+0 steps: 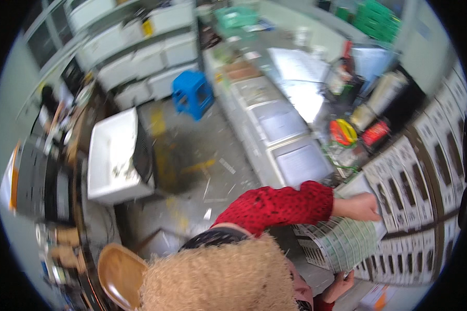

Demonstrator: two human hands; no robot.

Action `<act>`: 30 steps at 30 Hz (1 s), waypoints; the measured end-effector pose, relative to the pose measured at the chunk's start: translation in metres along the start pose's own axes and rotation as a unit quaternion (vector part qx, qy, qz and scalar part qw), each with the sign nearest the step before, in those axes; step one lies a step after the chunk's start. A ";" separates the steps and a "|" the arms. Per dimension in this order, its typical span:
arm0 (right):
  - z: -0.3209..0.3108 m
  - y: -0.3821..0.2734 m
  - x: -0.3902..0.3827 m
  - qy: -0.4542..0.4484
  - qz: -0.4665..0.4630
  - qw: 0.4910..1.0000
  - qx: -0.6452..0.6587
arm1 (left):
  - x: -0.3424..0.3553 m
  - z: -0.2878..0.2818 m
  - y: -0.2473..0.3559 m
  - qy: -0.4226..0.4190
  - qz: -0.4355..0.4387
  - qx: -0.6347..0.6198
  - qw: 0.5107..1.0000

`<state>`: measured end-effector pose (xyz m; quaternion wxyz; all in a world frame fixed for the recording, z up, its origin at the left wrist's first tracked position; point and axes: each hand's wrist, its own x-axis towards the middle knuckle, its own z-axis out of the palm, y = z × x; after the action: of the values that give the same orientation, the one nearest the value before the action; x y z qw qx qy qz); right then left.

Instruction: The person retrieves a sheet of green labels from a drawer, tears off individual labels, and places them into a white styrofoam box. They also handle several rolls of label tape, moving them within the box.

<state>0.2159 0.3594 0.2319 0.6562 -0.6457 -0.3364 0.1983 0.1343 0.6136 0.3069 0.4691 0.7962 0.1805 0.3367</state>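
Cluttered workroom with a grey floor (231, 137), a blue stool (192, 94) toward the back and a long counter (250, 142) right of centre. At lower right, a pale green and white slatted basket (342, 239) sits tilted between the person's two hands, beside stacked white crates (399, 181). Left hand (364, 207), reaching from a red spotted sleeve (283, 207), has its fingers curled closed on the basket's upper rim. Right hand (341, 285) is at the lower edge, partly blurred; whether it grips cannot be told.
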 end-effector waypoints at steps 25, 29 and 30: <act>0.017 0.074 0.233 -0.106 -0.052 0.979 -0.168 | -0.331 -0.146 0.074 0.318 -0.289 -0.099 0.898; 0.101 0.003 0.133 -0.311 0.050 0.949 0.020 | -0.351 -0.133 0.066 0.580 -0.239 -0.156 0.763; 0.123 -0.021 0.107 -0.329 0.083 0.940 0.034 | -0.348 -0.130 0.063 0.600 -0.232 -0.134 0.754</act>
<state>0.2005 0.5195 0.2645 0.5113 -0.5473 -0.4719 0.4650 -0.2060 0.4534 0.2776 0.4304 0.2937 0.5567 0.6470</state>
